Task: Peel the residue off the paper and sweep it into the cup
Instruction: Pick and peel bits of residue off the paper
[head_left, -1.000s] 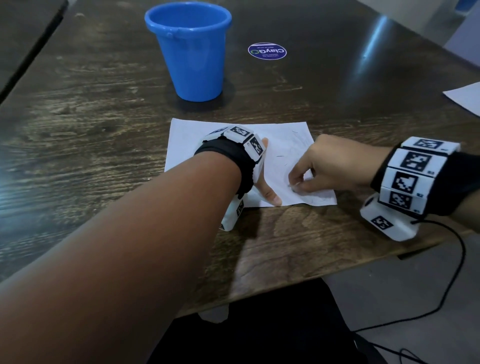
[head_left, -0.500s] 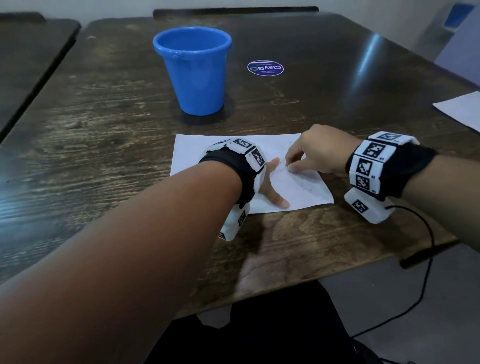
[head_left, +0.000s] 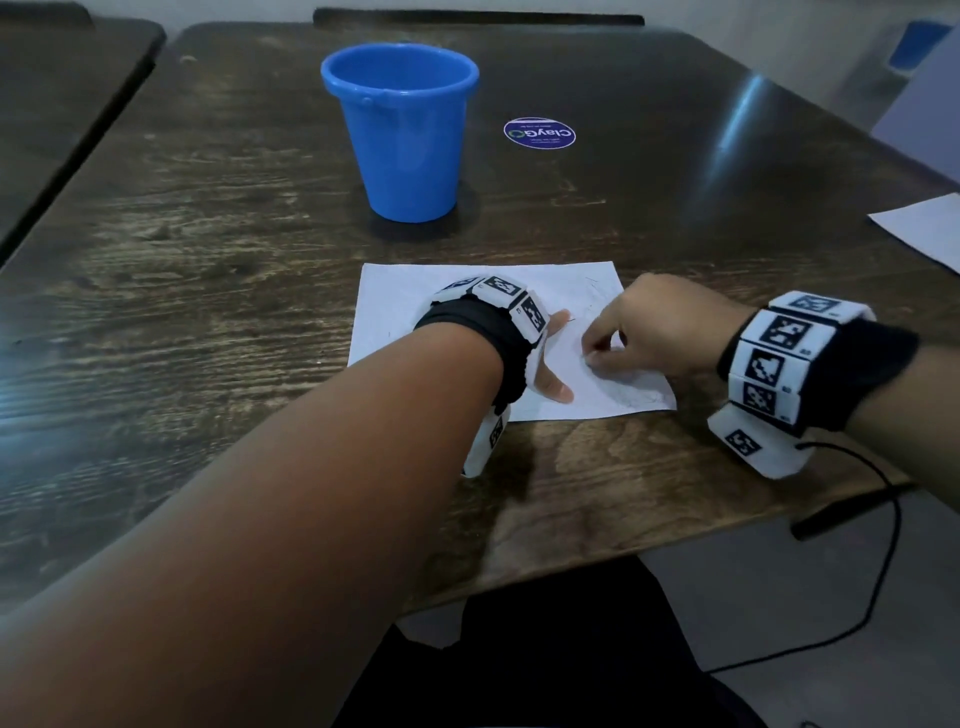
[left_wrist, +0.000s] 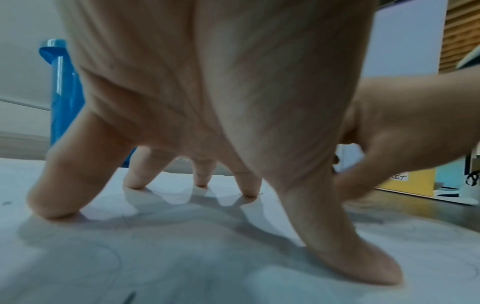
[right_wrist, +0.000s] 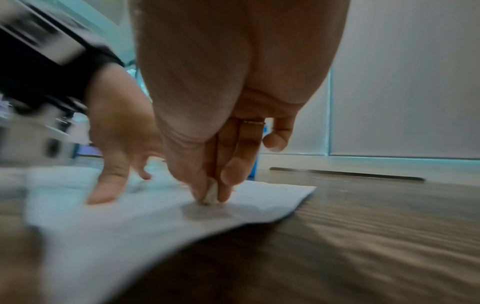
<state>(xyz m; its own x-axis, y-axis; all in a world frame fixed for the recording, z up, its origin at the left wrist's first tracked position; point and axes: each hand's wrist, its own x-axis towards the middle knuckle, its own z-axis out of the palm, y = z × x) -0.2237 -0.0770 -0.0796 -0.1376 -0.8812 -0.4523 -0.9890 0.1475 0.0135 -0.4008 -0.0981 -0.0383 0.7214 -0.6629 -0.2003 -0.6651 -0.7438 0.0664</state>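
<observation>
**Eraser pressed on the paper, cup standing behind**

Dark wooden counter carries a white sheet of paper close to its near edge. Faint pencil lines show on the right part of the sheet. Whether loose residue lies on it, I cannot tell.

The left hand is spread wide, with straight fingers, and its fingertips press the paper down to the counter. It holds nothing.

The right hand is just beside it, on the right half of the sheet. Its thumb and fingers are curled and pinch a small white eraser, and the tip of the eraser touches the paper. A thin ring is on one finger.

The blue plastic cup stands upright on the counter, behind the paper and apart from it. To its right a round blue sticker lies flat. Another white sheet is at the right edge of the counter.
</observation>
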